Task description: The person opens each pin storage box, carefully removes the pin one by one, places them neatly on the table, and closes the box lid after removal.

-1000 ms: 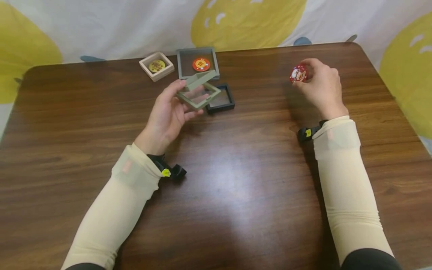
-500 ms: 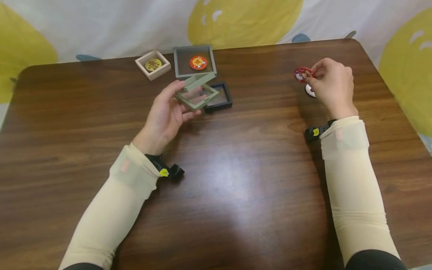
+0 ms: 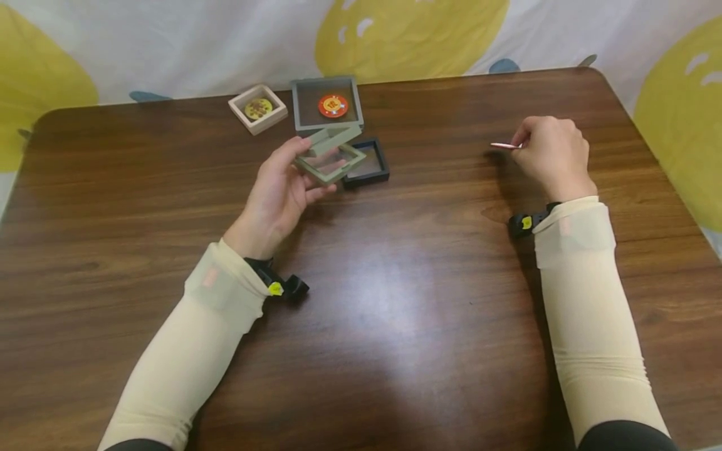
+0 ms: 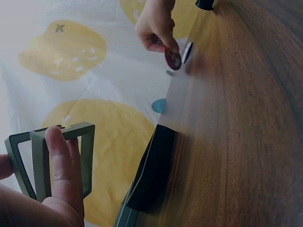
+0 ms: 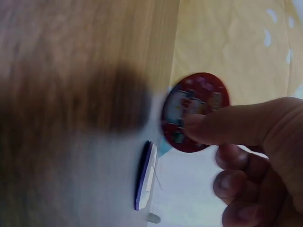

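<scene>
Both arms (image 3: 583,313) outstretched, left grip (image 3: 279,194) palm up, right grip (image 3: 553,156) knuckles up, both pinched.

No readable text, orange disc (image 3: 333,106) mark blurred

I have the left grip (image 4: 56,203) at eight o'clock, holding a green two-part frame (image 4: 40,165) spread into a V. At twelve, I see the right grip (image 4: 157,23) pinching a patterned red disc (image 4: 173,59); a pale, dark-edged disc (image 4: 187,53) shows just beyond, towards one. At six, a black frame (image 4: 155,165) sits on the wooden surface (image 4: 251,127). Yellow-patterned cloth (image 4: 71,87) fills my ten.
</scene>
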A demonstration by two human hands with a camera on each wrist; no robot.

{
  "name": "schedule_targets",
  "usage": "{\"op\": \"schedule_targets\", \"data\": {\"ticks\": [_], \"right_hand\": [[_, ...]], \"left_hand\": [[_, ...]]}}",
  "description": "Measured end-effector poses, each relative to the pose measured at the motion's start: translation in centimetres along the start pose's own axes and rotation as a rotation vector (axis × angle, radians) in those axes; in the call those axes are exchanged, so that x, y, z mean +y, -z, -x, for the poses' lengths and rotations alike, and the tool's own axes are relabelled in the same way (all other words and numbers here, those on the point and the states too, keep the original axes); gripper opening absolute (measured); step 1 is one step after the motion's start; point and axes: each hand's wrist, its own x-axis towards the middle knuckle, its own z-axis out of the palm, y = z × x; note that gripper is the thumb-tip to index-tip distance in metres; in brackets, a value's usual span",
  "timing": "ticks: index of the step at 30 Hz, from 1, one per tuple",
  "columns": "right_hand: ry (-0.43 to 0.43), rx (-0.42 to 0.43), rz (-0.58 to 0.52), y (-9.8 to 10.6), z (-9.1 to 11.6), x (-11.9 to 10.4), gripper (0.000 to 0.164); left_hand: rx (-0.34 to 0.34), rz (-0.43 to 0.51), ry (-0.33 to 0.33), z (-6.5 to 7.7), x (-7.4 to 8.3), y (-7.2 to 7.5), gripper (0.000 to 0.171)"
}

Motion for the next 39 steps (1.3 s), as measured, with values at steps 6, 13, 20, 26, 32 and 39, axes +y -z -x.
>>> {"op": "schedule_targets", "data": {"ticks": [6, 13, 20, 26, 32, 39], "right_hand": [[0.056, -0.069, 0.045, -0.2, -0.2, -0.8, 0.019], [0.071, -0.153, 0.068, -0.3, -0.4, -1.1, 0.018], [0.082, -0.173, 0.061, -0.5, -0.3, -1.0, 0.014], [0.066, -0.203, 0.052, -0.6, -0.3, -1.3, 0.018], [0.076, -0.229, 0.039, -0.7, -0.4, -1.5, 0.021], [0.087, -0.212, 0.061, -0.5, -0.4, -1.7, 0.024]], "left_hand": [[0.006, 0.004, 0.005, 0.1, 0.1, 0.1, 0.009], [0.000, 0.018, 0.010, 0.0, 0.1, 0.5, 0.010], [-0.004, 0.007, 0.010, 0.1, 0.1, 0.5, 0.010], [0.030, 0.008, 0.014, 0.0, 0.2, 0.3, 0.010], [0.130, -0.032, 0.039, -0.1, 0.4, 0.3, 0.049], [0.156, -0.078, 0.038, -0.2, 0.3, 0.2, 0.070]]}}
